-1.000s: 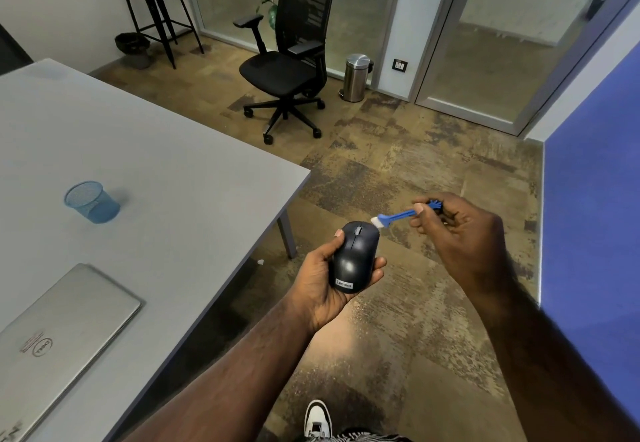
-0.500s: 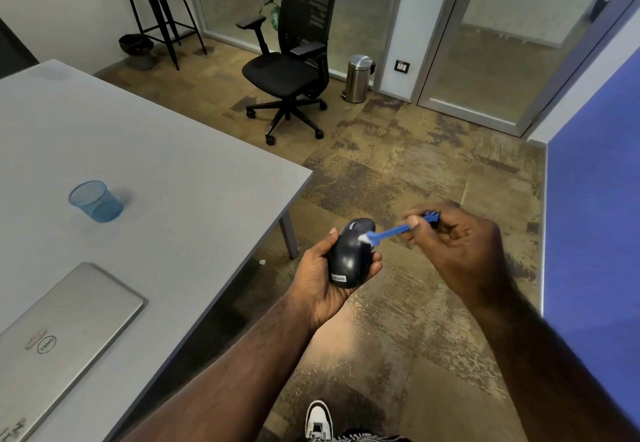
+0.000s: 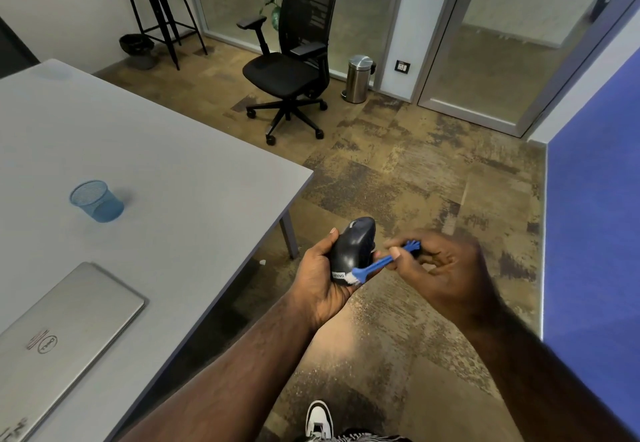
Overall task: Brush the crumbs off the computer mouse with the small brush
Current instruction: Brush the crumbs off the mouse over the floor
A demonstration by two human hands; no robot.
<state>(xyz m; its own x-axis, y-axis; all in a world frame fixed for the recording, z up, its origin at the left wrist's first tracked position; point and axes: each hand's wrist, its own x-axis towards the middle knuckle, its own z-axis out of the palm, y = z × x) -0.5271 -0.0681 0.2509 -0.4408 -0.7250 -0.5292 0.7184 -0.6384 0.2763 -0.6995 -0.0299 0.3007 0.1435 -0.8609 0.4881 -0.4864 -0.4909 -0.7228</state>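
My left hand [image 3: 320, 277] cradles a black computer mouse [image 3: 354, 249] in the air, off the table's right corner, tilted with its scroll wheel pointing away from me. My right hand [image 3: 440, 265] pinches a small blue brush [image 3: 381, 264] by its handle. The white bristles touch the near end of the mouse, beside its white logo label. No crumbs are visible on the mouse.
A grey table [image 3: 156, 171] lies to my left with a blue mesh cup [image 3: 97, 200] and a closed silver laptop [image 3: 62, 330] on it. Beyond stand a black office chair [image 3: 294, 60], a steel bin [image 3: 358, 78] and a stool [image 3: 156, 8]. A blue wall panel [image 3: 592, 219] is at right.
The brush tip went from beside the mouse's far end onto its top, then swept toward me to its near end. The mouse tipped a little more upright in my left hand.
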